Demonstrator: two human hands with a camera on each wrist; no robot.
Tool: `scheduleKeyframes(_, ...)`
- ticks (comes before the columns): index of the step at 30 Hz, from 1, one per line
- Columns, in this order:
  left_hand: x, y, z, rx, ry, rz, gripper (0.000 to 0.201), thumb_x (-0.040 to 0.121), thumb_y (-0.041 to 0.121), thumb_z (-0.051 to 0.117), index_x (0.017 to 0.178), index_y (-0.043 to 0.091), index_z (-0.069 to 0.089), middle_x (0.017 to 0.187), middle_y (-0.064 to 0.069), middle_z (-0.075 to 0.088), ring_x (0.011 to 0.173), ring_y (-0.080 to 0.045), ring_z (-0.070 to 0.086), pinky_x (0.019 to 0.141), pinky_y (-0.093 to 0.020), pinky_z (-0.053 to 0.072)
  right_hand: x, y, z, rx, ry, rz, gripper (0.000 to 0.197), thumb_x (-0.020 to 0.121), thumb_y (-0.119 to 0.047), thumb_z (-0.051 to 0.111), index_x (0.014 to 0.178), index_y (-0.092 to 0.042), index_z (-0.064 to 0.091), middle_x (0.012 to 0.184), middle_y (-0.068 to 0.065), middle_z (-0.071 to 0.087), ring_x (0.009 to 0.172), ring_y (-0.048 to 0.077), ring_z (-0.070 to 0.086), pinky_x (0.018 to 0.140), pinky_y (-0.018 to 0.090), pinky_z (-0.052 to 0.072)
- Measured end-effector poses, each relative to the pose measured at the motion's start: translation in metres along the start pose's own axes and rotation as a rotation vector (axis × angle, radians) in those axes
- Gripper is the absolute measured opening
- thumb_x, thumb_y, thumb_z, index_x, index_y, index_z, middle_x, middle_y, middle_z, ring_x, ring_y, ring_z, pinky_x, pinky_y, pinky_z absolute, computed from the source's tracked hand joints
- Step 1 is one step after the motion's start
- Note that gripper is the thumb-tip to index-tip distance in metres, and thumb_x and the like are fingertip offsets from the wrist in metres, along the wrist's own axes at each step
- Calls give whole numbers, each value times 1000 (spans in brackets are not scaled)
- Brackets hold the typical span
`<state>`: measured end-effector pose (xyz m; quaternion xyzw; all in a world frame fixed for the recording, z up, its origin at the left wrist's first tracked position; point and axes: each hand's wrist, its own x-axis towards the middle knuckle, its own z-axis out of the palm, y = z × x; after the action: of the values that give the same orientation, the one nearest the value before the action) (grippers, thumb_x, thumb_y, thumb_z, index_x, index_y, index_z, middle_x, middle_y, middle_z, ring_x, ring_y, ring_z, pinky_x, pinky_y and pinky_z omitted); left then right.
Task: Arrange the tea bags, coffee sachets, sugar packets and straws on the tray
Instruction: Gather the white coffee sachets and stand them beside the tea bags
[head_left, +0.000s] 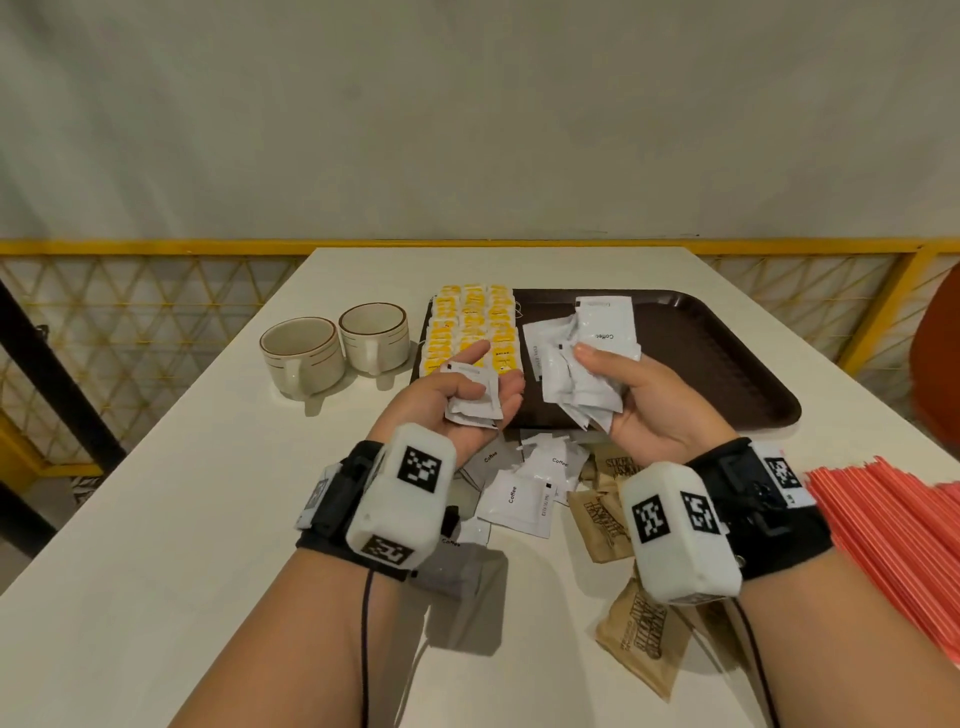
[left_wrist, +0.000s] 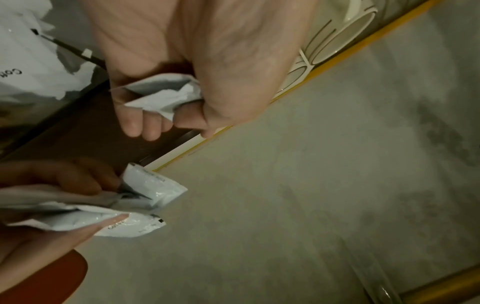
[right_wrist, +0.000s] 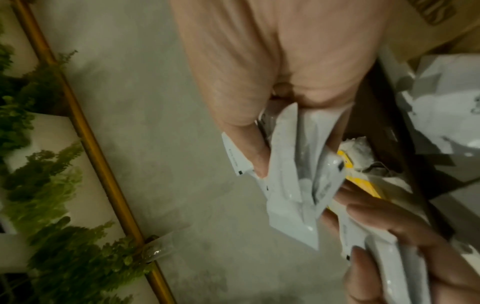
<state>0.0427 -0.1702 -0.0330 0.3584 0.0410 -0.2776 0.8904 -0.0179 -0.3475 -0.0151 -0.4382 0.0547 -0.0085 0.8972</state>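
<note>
On the tabletop (head_left: 208, 519) the tray (head_left: 727, 364) sits far side, tea bags (head_left: 475, 325) along its left edge; two cups (head_left: 332, 351) left of it (side by side), straws (head_left: 893, 530) at right, sugar packets (head_left: 602, 519) in front.

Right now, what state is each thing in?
Left hand: holds a few coffee sachets.
Right hand: grips a sachet bunch.
Tea bags: in rows on the tray.
Loose sachets: on table.
Sugar packets: on table.
Straws: on table.
Cups: upright, empty.

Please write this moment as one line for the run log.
left hand: holds few coffee sachets | right hand: grips coffee sachet bundle | tea bags: on tray | sugar packets, straws: on table
</note>
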Motion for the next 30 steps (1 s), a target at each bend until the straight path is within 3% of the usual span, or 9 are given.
scheduleKeyframes(3, 0, -1, 0, -46, 8, 26, 52, 87, -16, 25, 127, 5, 52, 118, -32, 55, 103, -38, 60, 78, -40, 51, -1, 1, 1, -15, -25, 15, 47, 80, -2, 59, 126, -1, 57, 117, 20, 67, 97, 26, 70, 79, 38, 59)
scheduleKeyframes(7, 0, -3, 3, 13, -24, 106, 30, 95, -9, 35, 114, 4, 54, 96, -21, 71, 83, -30, 71, 76, -37, 58, -4, 3, 1, -84, -67, 81, 47, 79, -3, 60, 126, -1, 57, 118, 20, 66, 97, 26, 70, 75, 36, 60)
scheduleKeyframes(10, 1, -5, 3, 51, -29, 140, 19, 99, 4, 40, 107, 6, 57, 118, -18, 65, 97, -31, 65, 94, -45, 48, -5, 9, 4, -164, -111, 128, 49, 77, -4, 62, 126, -2, 57, 120, 19, 65, 101, 27, 68, 82, 40, 58)
scheduleKeyframes(14, 4, -3, -5, 207, -54, 72, 28, 90, 5, 58, 118, 7, 63, 123, -21, 62, 118, -37, 57, 107, -51, 38, -5, 14, 5, -184, -116, 119, 51, 75, -4, 63, 126, -4, 57, 121, 19, 65, 106, 29, 66, 84, 41, 57)
scheduleKeyframes(19, -2, 0, -8, 505, -48, 147, 36, 83, 4, 67, 117, 11, 63, 107, -14, 70, 92, -28, 69, 82, -43, 57, -5, 8, 4, -169, -116, 79, 48, 78, -5, 61, 126, -1, 56, 117, 21, 66, 98, 31, 69, 75, 39, 60)
scheduleKeyframes(21, -3, -4, -6, 590, -65, 141, 37, 82, 0, 67, 118, 7, 62, 101, -15, 70, 79, -24, 69, 65, -35, 59, -5, 10, 4, -198, -109, 69, 50, 77, -6, 62, 127, -1, 56, 119, 21, 65, 102, 32, 67, 81, 43, 58)
scheduleKeyframes(24, -3, -12, -4, 657, -112, 94, 34, 87, 0, 63, 120, 4, 60, 108, -21, 68, 83, -29, 67, 65, -34, 58, -4, 14, 2, -229, -106, 65, 51, 80, -6, 64, 129, 2, 54, 125, 24, 61, 114, 40, 59, 92, 57, 49)
scheduleKeyframes(28, -3, -14, 2, 631, -142, -3, 27, 93, 11, 57, 118, 4, 59, 89, -20, 66, 60, -22, 63, 47, -25, 51, -4, 10, 4, -194, -62, 34, 49, 76, -5, 64, 125, 2, 57, 117, 22, 66, 102, 31, 67, 78, 41, 59)
scheduleKeyframes(30, -2, -11, 1, 628, -108, 6, 22, 96, 10, 52, 117, 3, 56, 78, -16, 65, 55, -18, 60, 45, -23, 50, -2, 7, 3, -143, -22, -10, 51, 76, -6, 65, 125, 1, 57, 118, 21, 66, 104, 32, 66, 80, 42, 59)
